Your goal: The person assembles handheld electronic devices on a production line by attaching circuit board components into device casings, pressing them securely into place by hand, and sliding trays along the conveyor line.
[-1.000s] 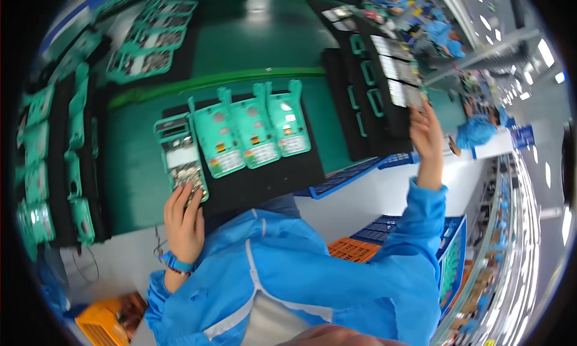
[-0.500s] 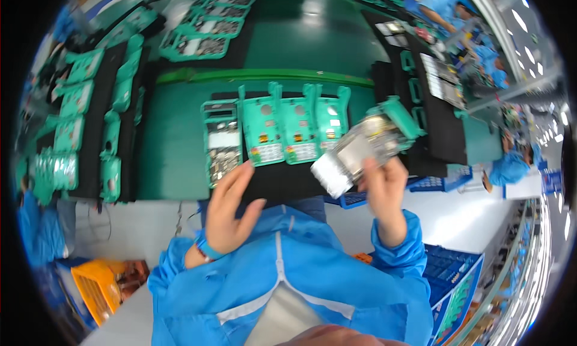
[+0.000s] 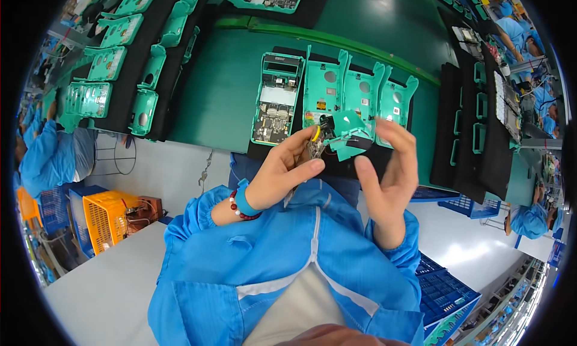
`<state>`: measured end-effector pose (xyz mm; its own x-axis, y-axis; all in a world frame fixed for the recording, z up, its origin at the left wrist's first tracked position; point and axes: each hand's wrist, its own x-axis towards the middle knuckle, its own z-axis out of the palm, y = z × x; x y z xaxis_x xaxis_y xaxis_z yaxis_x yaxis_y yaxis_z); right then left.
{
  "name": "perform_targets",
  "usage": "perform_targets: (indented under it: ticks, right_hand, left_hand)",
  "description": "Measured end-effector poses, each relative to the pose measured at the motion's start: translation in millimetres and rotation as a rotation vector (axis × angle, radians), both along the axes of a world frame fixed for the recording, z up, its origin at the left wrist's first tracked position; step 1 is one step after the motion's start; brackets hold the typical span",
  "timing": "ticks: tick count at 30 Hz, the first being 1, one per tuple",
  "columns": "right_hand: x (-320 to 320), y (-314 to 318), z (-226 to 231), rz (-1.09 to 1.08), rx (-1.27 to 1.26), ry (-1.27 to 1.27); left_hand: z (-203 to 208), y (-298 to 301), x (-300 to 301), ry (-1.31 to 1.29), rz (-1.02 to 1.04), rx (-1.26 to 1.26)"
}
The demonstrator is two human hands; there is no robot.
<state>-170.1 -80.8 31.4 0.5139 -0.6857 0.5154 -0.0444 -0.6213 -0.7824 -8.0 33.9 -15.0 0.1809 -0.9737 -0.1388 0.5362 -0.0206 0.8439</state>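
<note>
My left hand (image 3: pixel 277 176) pinches the edge of a circuit-board assembly (image 3: pixel 318 139) between thumb and fingers, in front of my chest. A teal plastic housing piece (image 3: pixel 348 127) sits at the assembly's right end, tilted. Just right of that piece, my right hand (image 3: pixel 392 177) is open, its thumb and fingers spread; contact cannot be made out. Behind the hands lie a teal housing filled with boards (image 3: pixel 277 99) and, to its right, several teal housing shells in a row, including a left shell (image 3: pixel 322 84) and a right shell (image 3: pixel 393 102). The held assembly partly covers the shells' near ends.
A green rail (image 3: pixel 336 39) crosses the bench behind the row. Black mats with teal housings (image 3: pixel 107 62) line the left, and a black mat with teal frames (image 3: pixel 479 103) the right. An orange crate (image 3: pixel 109 220) and blue crates (image 3: pixel 443 289) stand below. Other people sit nearby.
The assembly has passed from my right hand to my left and been turned nearly edge-on. My right hand has let go and spread its fingers. The view has shifted, moving the bench rightward and upward.
</note>
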Motion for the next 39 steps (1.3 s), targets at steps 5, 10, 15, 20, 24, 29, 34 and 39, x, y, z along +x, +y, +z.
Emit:
perform_targets:
  ticks: [5,10,15,20,24,29,34,39]
  right_hand:
    - [12.2,6.9,-8.4,0.164,0.344,-0.005]
    - [1.7,-4.6,-13.4,0.387,0.487,-0.044]
    - [-1.8,-10.5,-15.5,0.449,0.525,-0.014]
    - [3.7,-3.3,-24.0,0.31,0.424,-0.073]
    - [9.3,6.6,-29.8,0.118,0.397,-0.093]
    - [9.3,1.4,-31.9,0.195,0.428,-0.13]
    - [-4.2,-4.0,-52.7,0.267,0.34,-0.227]
    - [-4.0,4.5,-48.9,0.18,0.522,-0.213]
  left_hand:
    - [-7.3,2.5,-5.3,-0.072,0.009,0.024]
    - [-6.5,3.9,-4.2,-0.207,-0.002,0.014]
    - [0.2,0.2,-7.7,-0.097,-0.015,0.077]
    - [-2.3,6.3,-9.7,-0.068,-0.085,0.069]
    - [-6.1,7.4,-12.0,-0.11,-0.128,0.069]
    - [-8.6,4.8,-9.1,-0.033,-0.107,0.07]
    - [-1.8,4.1,-11.5,-0.239,-0.049,-0.073]
    - [14.7,-0.9,0.8,-1.229,0.111,-0.126]
